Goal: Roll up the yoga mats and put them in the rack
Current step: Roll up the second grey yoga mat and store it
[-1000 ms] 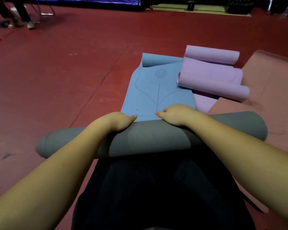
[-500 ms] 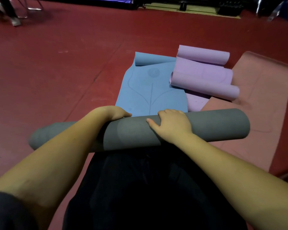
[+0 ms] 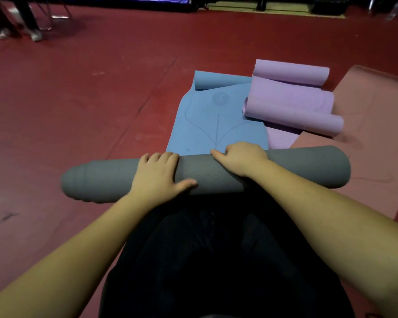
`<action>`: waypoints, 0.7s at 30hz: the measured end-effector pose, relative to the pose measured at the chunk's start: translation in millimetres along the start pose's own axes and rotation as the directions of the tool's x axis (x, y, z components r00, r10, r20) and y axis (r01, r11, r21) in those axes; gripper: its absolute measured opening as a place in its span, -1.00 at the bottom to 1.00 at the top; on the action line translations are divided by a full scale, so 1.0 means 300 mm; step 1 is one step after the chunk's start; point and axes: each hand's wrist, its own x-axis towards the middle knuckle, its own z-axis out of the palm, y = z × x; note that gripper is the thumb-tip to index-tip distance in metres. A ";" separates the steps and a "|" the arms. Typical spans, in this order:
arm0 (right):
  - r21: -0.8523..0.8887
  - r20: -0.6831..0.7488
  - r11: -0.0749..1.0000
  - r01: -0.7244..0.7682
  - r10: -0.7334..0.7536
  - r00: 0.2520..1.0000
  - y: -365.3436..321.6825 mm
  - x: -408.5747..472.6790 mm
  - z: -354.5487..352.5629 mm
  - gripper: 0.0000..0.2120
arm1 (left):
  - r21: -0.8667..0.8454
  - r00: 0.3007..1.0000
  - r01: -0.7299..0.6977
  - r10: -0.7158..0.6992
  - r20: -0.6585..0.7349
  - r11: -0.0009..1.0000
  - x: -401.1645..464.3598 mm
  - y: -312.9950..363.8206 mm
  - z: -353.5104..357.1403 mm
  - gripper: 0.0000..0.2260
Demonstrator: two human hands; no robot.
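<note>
A rolled grey yoga mat [image 3: 308, 167] lies crosswise on the red floor just in front of my knees. My left hand [image 3: 157, 176] rests flat on top of the roll, fingers over its far side and thumb toward me. My right hand [image 3: 242, 158] grips the roll's far edge near the middle. Beyond the roll a blue mat [image 3: 213, 120] lies mostly flat with its far end curled. A purple mat [image 3: 290, 99], loosely curled at both ends, overlaps the blue one on the right. A pink mat [image 3: 368, 125] lies flat at the far right. No rack is in view.
Red floor [image 3: 90, 106] stretches open to the left and ahead. A person's legs and shoes [image 3: 16, 26] stand at the far left back. Dark equipment and a blue edge run along the back wall. My dark trousers [image 3: 216, 260] fill the lower middle.
My left hand has come from the roll's far edge up onto its top, fingers spread over it. My right hand has shifted forward to the far edge. The roll stays in place.
</note>
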 end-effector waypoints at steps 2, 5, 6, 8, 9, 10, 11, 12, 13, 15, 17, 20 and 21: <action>0.008 0.040 1.000 -0.009 0.009 0.999 -0.003 0.013 -0.005 -0.29 | 0.096 0.996 -0.088 0.085 0.036 0.991 -0.043 -0.007 0.020 -0.07; 0.021 0.070 1.000 -0.015 0.013 0.997 -0.007 0.025 -0.013 -0.28 | 0.209 0.990 -0.123 0.105 0.096 0.970 -0.072 0.001 0.046 0.10; 0.024 0.080 1.000 -0.017 0.015 0.997 -0.010 0.028 -0.017 -0.28 | 0.230 0.991 -0.109 0.086 0.107 0.967 -0.070 0.002 0.049 0.12; 0.030 0.101 0.999 -0.025 0.022 0.995 -0.012 0.031 -0.024 -0.26 | 0.254 0.991 -0.088 0.058 0.123 0.963 -0.059 0.004 0.045 0.11; 0.036 0.113 0.999 -0.034 0.029 0.993 -0.012 0.033 -0.028 -0.25 | 0.259 0.990 -0.085 0.052 0.132 0.962 -0.052 0.007 0.035 0.08; 0.042 0.127 0.998 -0.045 0.039 0.991 -0.012 0.035 -0.032 -0.24 | 0.262 0.988 -0.090 0.054 0.142 0.961 -0.042 0.011 0.026 0.05; 0.048 0.141 0.997 -0.054 0.047 0.989 -0.011 0.034 -0.037 -0.23 | 0.266 0.986 -0.100 0.061 0.153 0.959 -0.033 0.014 0.017 0.02; 0.051 0.152 0.997 -0.060 0.052 0.987 -0.009 0.033 -0.045 -0.22 | 0.269 0.984 -0.111 0.068 0.163 0.957 -0.025 0.018 0.007 -0.01; 0.054 0.158 0.997 -0.063 0.054 0.986 -0.008 0.030 -0.055 -0.22 | 0.267 0.983 -0.117 0.073 0.170 0.956 -0.019 0.021 -0.003 -0.03; 0.054 0.166 0.997 -0.063 0.053 0.985 -0.003 0.023 -0.076 -0.23 | 0.261 0.983 -0.119 0.076 0.167 0.958 -0.017 0.029 -0.029 -0.06; 0.062 0.178 0.996 -0.057 0.045 0.983 0.002 0.016 -0.094 -0.24 | 0.249 0.983 -0.122 0.084 0.161 0.961 -0.024 0.036 -0.060 -0.07; 0.086 0.238 0.995 -0.044 0.022 0.971 0.003 -0.004 -0.126 -0.27 | 0.218 0.981 -0.149 0.116 0.158 0.964 -0.046 0.041 -0.110 -0.05; 0.098 0.265 0.994 -0.036 0.009 0.964 0.002 -0.009 -0.139 -0.29 | 0.207 0.979 -0.157 0.125 0.162 0.966 -0.053 0.041 -0.129 -0.05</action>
